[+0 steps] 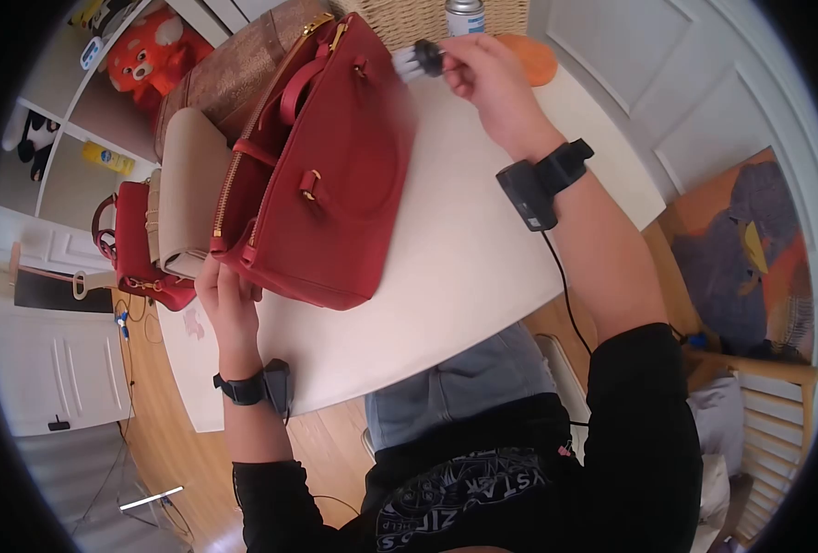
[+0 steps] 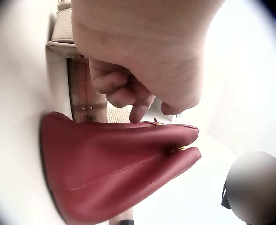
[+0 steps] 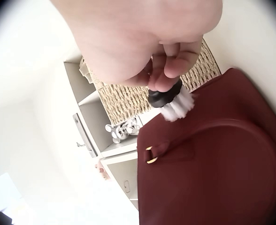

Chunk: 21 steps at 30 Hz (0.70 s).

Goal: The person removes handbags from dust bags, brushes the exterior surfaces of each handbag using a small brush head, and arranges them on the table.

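Observation:
A red leather handbag [image 1: 335, 184] with gold zips stands on the white table, its top gaping. My left hand [image 1: 228, 300] is at its near left corner, fingers curled at the edge and partly hidden behind it. In the left wrist view, a fingertip of that hand [image 2: 142, 51] meets the side of the handbag [image 2: 110, 164]. Between thumb and fingers my right hand [image 1: 492, 83] pinches a small round brush [image 1: 424, 61] with a black grip. Its white bristles point toward the bag's far end; in the right wrist view the brush [image 3: 173, 101] overlaps the bag's upper edge.
Behind the handbag stand a beige bag [image 1: 192, 184], a brown patterned bag [image 1: 243, 64] and a smaller red bag [image 1: 137, 235]. A woven basket [image 1: 400, 23], a spray can [image 1: 465, 17] and an orange disc [image 1: 530, 61] are at the table's far end. A cable hangs from my right wrist camera.

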Available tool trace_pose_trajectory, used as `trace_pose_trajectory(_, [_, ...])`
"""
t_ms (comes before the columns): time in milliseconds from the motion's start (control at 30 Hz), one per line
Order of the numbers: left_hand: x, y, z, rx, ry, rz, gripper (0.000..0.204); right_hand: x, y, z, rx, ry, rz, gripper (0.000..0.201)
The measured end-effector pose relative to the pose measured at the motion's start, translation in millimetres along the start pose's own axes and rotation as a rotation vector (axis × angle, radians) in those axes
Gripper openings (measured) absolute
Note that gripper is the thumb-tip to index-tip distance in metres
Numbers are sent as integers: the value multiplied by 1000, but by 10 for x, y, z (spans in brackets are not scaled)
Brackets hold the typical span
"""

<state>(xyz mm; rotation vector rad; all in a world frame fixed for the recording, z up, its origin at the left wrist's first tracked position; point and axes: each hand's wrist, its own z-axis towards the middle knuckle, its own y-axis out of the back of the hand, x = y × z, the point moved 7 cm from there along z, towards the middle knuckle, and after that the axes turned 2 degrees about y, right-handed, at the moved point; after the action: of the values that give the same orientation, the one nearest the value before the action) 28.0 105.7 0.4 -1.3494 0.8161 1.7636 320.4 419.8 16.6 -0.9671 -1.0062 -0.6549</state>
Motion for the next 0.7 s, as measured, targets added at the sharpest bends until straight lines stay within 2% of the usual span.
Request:
trace_pose_trajectory(100, [0, -4, -18, -2, 3, 20, 25, -36, 48, 24, -79, -22, 31, 12])
trace_pose_trajectory(167, [-29, -51, 7, -7, -17, 44, 25, -185, 8, 20, 9, -124, -203, 14])
trace_pose_trajectory(267, [-31, -54, -23, 18, -10, 66, 25, -180, 44, -17, -44, -76, -134, 13])
trace_pose_trajectory(300, [-66, -76, -33, 10, -33, 69, 25, -109, 75, 14, -83, 0, -115, 14])
trace_pose_trajectory(433, [-98, -76, -38, 23, -50, 72, 27, -73, 131, 56, -127, 27, -11, 15])
trace_pose_trajectory(500, [-13, -23, -46, 22, -28, 59, 27, -304, 90, 31, -3, -129, -303, 15])
trace_pose_trajectory(533, [4, -9, -38, 24, -19, 48, 27, -333, 103, 15, -4, -129, -301, 15])
trace_pose_trajectory(700, [-122, -128, -25, 21, -64, 113, 28, -105, 94, 82, -120, 5, -213, 13])
